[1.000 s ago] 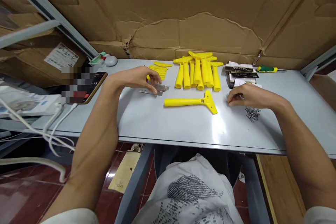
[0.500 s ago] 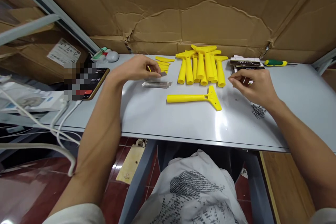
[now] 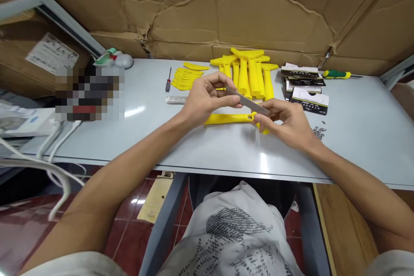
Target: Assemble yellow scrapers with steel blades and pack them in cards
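Observation:
Between both hands, above the table, is a flat grey metal strip (image 3: 248, 102). My left hand (image 3: 208, 98) pinches its left end between thumb and fingers. At the lower right end, my right hand (image 3: 286, 121) has its thumb and fingertips closed on the strip. Directly below lies a yellow scraper handle (image 3: 226, 119) on its side, its T-shaped head partly hidden by my right hand. Behind my hands is a pile of similar yellow handles (image 3: 249, 73). A stack of shiny metal strips (image 3: 175, 100) lies left of my left hand, near several thin yellow curved pieces (image 3: 186, 79).
Small black-and-white boxes (image 3: 309, 101) stand right of the handles, with a green-and-yellow screwdriver (image 3: 337, 74) behind. Small screws (image 3: 318, 133) lie beside my right wrist. A small screwdriver (image 3: 168, 80) is at left. White cables (image 3: 48, 151) hang over the table's left side.
My left hand has moved right with the metal strip, away from the stack. My right hand has come left to the strip's other end. The view has shifted slightly.

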`<state>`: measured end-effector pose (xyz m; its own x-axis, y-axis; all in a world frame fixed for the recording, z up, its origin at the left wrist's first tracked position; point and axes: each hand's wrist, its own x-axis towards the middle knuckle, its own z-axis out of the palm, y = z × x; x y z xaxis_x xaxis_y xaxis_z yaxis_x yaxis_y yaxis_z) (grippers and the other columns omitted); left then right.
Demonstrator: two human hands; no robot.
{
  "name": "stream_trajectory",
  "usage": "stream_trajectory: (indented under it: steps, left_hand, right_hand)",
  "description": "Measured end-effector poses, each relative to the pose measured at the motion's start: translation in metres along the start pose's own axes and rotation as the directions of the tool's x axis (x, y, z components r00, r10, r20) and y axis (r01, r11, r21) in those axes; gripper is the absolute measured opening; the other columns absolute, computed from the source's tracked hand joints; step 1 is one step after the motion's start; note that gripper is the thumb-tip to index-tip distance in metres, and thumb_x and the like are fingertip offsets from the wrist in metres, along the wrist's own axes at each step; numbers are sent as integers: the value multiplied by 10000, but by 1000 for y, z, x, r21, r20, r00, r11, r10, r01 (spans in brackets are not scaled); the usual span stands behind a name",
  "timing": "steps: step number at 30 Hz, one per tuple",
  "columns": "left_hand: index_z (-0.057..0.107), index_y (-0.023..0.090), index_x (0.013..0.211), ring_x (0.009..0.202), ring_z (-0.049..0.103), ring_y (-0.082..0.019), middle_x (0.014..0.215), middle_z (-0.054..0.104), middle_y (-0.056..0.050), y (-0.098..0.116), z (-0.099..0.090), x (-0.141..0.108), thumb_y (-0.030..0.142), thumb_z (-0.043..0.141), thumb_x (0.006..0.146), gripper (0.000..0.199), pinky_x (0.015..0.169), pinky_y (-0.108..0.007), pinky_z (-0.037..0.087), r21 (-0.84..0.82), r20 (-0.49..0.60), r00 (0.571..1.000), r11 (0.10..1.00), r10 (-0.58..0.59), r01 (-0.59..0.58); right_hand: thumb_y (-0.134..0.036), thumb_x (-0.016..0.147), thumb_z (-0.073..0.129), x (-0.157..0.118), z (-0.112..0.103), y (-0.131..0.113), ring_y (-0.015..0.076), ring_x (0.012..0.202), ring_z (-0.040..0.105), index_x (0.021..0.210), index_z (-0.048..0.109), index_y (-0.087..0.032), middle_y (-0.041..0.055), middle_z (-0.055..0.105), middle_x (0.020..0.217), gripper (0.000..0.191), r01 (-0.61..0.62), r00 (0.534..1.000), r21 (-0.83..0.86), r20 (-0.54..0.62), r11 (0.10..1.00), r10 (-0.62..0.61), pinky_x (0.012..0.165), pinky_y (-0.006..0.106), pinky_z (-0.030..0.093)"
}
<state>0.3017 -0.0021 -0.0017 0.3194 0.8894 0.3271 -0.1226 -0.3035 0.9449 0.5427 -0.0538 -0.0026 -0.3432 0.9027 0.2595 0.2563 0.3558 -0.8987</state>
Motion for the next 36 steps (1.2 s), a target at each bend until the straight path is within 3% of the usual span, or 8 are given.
stream_trajectory:
  steps: [5, 10, 14, 17, 22, 28, 30, 36]
  left_hand:
    - [735, 155, 926, 763, 791, -172, 835, 776, -33, 4, 1, -5, 466, 993, 729, 449, 755, -286, 686, 136, 53, 999, 991, 2, -9]
    - [803, 170, 916, 751, 757, -153, 864, 805, -58, 0, 4, -10, 468, 947, 782, 357, 724, -272, 650, 266, 92, 991, 957, 97, -119]
    - [803, 182, 916, 762, 749, -157, 880, 812, -63, -1, 8, -13, 419, 887, 853, 259, 725, -282, 640, 367, 59, 979, 908, 195, -203]
    - [793, 210, 923, 764, 735, -153, 889, 809, -48, 1, 10, -14, 324, 790, 934, 115, 718, -292, 620, 554, 82, 916, 746, 393, -370]
    - [733, 268, 856, 807, 728, -183, 862, 780, -19, 3, 5, -17, 216, 720, 952, 110, 735, -358, 599, 733, 227, 734, 384, 641, -562]
    - [692, 279, 859, 774, 707, -175, 851, 737, -7, 2, 5, -17, 117, 751, 906, 179, 678, -341, 588, 728, 274, 525, 183, 806, -661]
    - [685, 275, 865, 767, 702, -171, 846, 730, -5, 1, 6, -16, 102, 751, 901, 189, 671, -336, 585, 717, 275, 503, 174, 820, -675]
    - [679, 302, 955, 796, 705, -176, 873, 726, 4, 3, 9, -19, 99, 747, 909, 219, 692, -344, 589, 733, 305, 568, 192, 765, -653]
  right_hand:
    - [-454, 922, 825, 1, -4, -8, 80, 498, 610, 727, 727, -192, -1, 735, 658, 340, 37, 985, 79, -173, 996, -23, 473, 239, 483]
    - [-508, 900, 827, 4, -5, -8, 105, 523, 655, 951, 795, -228, 2, 769, 753, 287, -4, 985, 162, -168, 987, 32, 440, 260, 509]
    - [-543, 815, 893, 7, -7, -3, 130, 529, 683, 888, 778, -226, 10, 778, 757, 345, -41, 987, 216, -146, 975, 73, 421, 270, 510]
    - [-464, 839, 891, 5, -8, 2, 146, 579, 720, 929, 783, -224, 17, 788, 793, 278, -3, 984, 174, -177, 985, 35, 458, 275, 532]
    - [-277, 893, 806, -2, -6, 4, 178, 783, 772, 1011, 807, -243, 43, 806, 1025, 122, 110, 972, 7, -212, 994, -106, 560, 303, 599]
    - [-268, 887, 838, -3, -6, 1, 171, 877, 729, 1086, 800, -268, 33, 808, 1083, 203, 201, 957, -73, -197, 977, -212, 633, 296, 602]
    - [-297, 883, 856, -4, -5, 0, 180, 908, 732, 1110, 798, -282, 34, 802, 1111, 235, 179, 962, -51, -198, 983, -185, 643, 300, 604]
    - [-304, 896, 853, -7, -2, -2, 166, 882, 728, 1087, 813, -307, 20, 796, 1087, 195, 133, 958, -3, -254, 991, -129, 661, 299, 599]
